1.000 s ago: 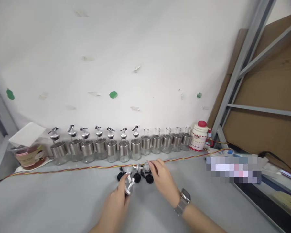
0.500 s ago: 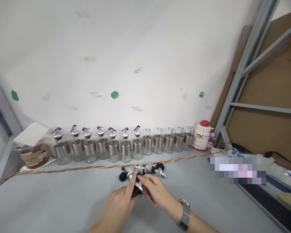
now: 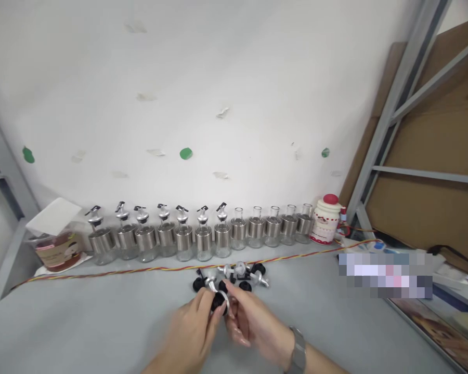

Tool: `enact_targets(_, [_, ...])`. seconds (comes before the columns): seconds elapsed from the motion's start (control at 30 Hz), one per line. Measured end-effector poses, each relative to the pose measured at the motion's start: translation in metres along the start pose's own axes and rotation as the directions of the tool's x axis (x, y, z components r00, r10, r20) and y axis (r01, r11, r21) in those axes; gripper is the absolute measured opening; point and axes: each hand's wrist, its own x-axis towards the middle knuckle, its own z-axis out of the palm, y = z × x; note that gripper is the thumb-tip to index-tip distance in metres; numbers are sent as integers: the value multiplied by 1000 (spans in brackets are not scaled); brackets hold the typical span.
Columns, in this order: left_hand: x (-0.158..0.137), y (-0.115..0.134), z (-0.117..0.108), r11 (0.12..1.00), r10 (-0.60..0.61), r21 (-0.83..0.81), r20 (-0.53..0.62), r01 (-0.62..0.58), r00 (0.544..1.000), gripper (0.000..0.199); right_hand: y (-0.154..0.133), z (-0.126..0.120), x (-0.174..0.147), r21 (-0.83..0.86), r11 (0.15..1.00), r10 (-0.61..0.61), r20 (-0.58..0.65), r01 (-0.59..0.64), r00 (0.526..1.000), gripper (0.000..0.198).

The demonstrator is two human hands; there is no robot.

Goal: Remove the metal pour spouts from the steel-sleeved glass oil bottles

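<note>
Between my two hands is a bottle pourer (image 3: pixel 218 301) with a black ribbed stopper and a silver collar. My left hand (image 3: pixel 191 324) pinches it around the stopper. Closed in from the right, my right hand (image 3: pixel 257 322) has its thumb above the pourer and its fingers curled by the collar; its spout is mostly hidden. Just beyond lie several loose pourers (image 3: pixel 239 269), silver, clear and black. Behind them is a row of glass bottles with steel bands: those on the left carry pourers (image 3: pixel 184 236), those on the right have bare necks (image 3: pixel 273 226).
A red-and-yellow twisted wire (image 3: pixel 140 269) crosses the grey table (image 3: pixel 81 322) before the bottles. At the left end stands a tub (image 3: pixel 58 252) with a white lid; at the right, a cream jar (image 3: pixel 325 221) with a red knob. Blurred-out items (image 3: pixel 386 275) lie at far right.
The pourer has turned between my hands, its black stopper now facing me more. My left index finger has drawn back and curled; my right hand's lower fingers have opened a little.
</note>
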Motion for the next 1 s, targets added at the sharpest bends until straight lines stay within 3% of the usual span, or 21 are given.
enact_targets(0.23, [0, 4, 9, 932, -151, -319, 88, 172, 985, 18, 4, 2, -1, 71, 997, 37, 1, -37, 999, 48])
enact_targets(0.37, [7, 12, 10, 757, -299, -574, 121, 312, 947, 24, 9, 3, 7, 18, 989, -141, -149, 145, 979, 51])
enact_targets(0.5, [13, 20, -1, 636, -356, -680, 162, 366, 920, 27, 10, 2, 15, -168, 952, -286, -197, 255, 938, 53])
enact_targets(0.6, [12, 19, -6, 698, -334, -636, 117, 329, 935, 28, 6, 1, 13, -204, 945, -290, -152, 257, 945, 53])
enact_targets(0.7, [7, 12, -4, 837, -255, -485, 58, 251, 965, 25, 1, 3, 5, -80, 989, -133, -67, 127, 989, 51])
enact_targets(0.8, [3, 8, -1, 913, -175, -368, 31, 174, 984, 18, 0, 6, -1, 28, 1000, -5, 2, 5, 1000, 49])
enact_targets(0.9, [3, 10, 1, 899, -192, -398, 17, 183, 981, 21, 3, 9, -2, 59, 998, -4, -2, 4, 1000, 50])
enact_targets(1.0, [6, 18, 3, 759, -311, -583, 64, 289, 948, 27, 7, 10, 2, 60, 994, -82, -79, 87, 993, 51])
